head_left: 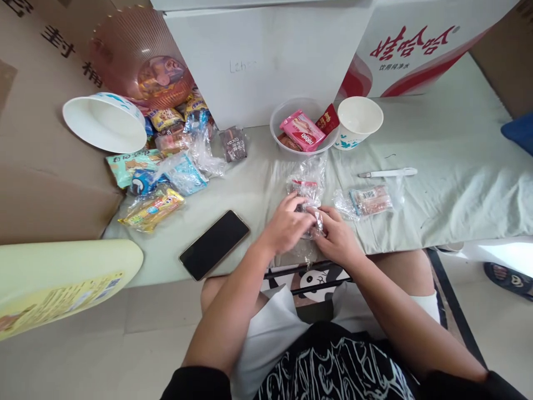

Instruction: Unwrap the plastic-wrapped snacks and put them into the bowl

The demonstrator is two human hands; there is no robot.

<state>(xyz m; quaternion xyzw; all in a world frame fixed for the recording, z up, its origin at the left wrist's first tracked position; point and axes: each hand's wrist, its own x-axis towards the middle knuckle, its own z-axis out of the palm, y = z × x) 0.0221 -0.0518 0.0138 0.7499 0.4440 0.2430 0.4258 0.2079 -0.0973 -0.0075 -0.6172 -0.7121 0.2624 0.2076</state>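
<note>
Left hand [287,225] and right hand [339,239], fingers pinching crumpled clear wrapping [318,221] over the table [258,191], nearer the wearer than the plastic bowl [275,133]; its contents are largely hidden.

One camera is sitting on the person's head, looking forward and steeply down over the shirt [333,366] and thighs. It is facing across the table [449,194] from the seated side, with the near table edge running below mid-view. The left hand [287,225] and right hand [338,236] are showing close to the centre, at the reach of the forearms, which are stretching away from the lens. The white box [270,66] is closing off the far side, with the frame cutting its top. The view is taking in a wide field: a yellow container [62,278] is entering at the left edge, and a slipper [508,279] on the floor [158,344] is showing at the right.
</note>
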